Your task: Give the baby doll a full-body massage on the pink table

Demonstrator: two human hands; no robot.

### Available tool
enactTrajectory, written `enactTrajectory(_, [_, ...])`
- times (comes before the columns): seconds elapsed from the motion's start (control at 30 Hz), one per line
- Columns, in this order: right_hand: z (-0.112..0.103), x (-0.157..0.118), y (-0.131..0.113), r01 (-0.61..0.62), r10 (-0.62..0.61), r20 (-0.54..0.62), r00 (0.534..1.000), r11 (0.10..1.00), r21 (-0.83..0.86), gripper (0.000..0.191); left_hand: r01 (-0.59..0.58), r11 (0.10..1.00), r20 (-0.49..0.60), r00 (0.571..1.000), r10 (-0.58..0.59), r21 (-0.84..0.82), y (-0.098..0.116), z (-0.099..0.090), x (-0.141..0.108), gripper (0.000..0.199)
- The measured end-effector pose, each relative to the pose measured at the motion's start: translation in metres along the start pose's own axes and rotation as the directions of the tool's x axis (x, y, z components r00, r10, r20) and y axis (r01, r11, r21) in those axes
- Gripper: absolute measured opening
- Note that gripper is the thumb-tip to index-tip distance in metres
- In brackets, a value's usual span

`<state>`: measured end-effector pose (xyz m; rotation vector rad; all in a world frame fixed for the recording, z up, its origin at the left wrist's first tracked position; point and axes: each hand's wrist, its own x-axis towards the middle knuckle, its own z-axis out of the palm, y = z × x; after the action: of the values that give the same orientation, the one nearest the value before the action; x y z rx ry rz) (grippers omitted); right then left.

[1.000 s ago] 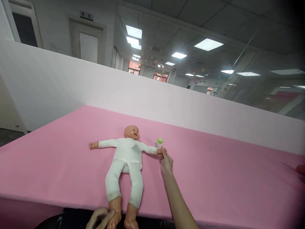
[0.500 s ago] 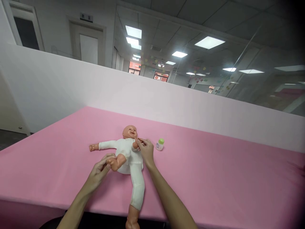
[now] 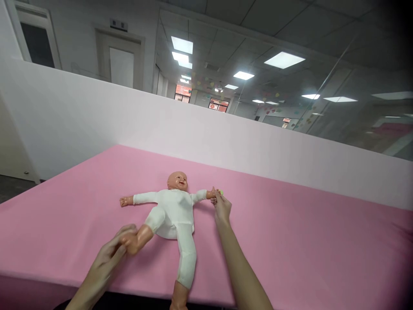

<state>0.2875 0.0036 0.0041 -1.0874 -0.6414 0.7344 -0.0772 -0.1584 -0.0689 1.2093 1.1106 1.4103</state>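
A baby doll (image 3: 174,209) in a white suit lies on its back on the pink table, its smiling head away from me. My left hand (image 3: 108,254) grips the doll's foot on the left and holds that leg out to the side. My right hand (image 3: 222,206) pinches the doll's hand on the right, with that arm stretched outward. The other doll arm lies straight out to the left, and the other leg reaches over the table's front edge. Just behind my right hand a bit of a green lid (image 3: 221,192) shows; the rest of its jar is hidden.
The pink-covered table (image 3: 290,241) stretches widely to the right. A low white partition (image 3: 206,133) runs along its back, with glass above. A door (image 3: 121,64) stands beyond at the left.
My left hand has pulled the doll's leg from bent over its body down and to the left. My right hand has drawn the doll's arm from its chest out to the right, covering most of the jar.
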Motion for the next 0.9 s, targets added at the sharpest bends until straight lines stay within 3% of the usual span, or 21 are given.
enactTrajectory(0.13, [-0.043,0.011,0.019,-0.147,0.165,-0.196,0.967,0.983,0.106,0.032,0.127,0.991,-0.073,0.990,-0.124,0.047,-0.017,-0.034,-0.038,0.059])
enactTrajectory(0.2, [-0.055,0.009,0.026,-0.179,0.201,-0.235,0.951,0.977,0.113,0.031,0.173,0.984,-0.097,0.981,-0.168,0.044,-0.020,-0.040,-0.049,0.060])
enactTrajectory(0.3, [-0.055,0.007,0.027,-0.176,0.201,-0.235,0.951,0.977,0.123,0.029,0.173,0.985,-0.119,0.979,-0.169,0.024,-0.022,-0.038,-0.051,0.060])
enactTrajectory(0.47, [-0.019,0.003,0.002,-0.098,0.111,-0.106,0.988,0.988,0.123,0.035,0.065,0.997,-0.116,0.991,-0.070,-0.042,-0.008,-0.019,-0.023,0.062])
enactTrajectory(0.57, [0.013,-0.015,-0.015,0.027,-0.026,0.078,0.997,1.000,-0.011,0.041,0.010,0.995,0.012,1.000,-0.009,-0.102,0.013,0.006,0.002,0.058])
enactTrajectory(0.7, [0.052,-0.048,-0.020,0.260,-0.180,0.309,0.934,0.935,-0.240,0.047,0.013,0.984,0.166,0.986,0.018,-0.180,0.028,0.044,0.036,0.057])
enactTrajectory(0.8, [0.068,-0.063,-0.008,0.332,-0.175,0.433,0.884,0.887,-0.319,0.045,0.057,0.970,0.278,0.960,0.011,-0.236,0.020,0.067,0.058,0.060])
enactTrajectory(0.9, [0.073,-0.066,0.003,0.374,-0.165,0.495,0.853,0.855,-0.360,0.042,0.059,0.970,0.313,0.950,0.017,-0.234,0.011,0.078,0.070,0.059])
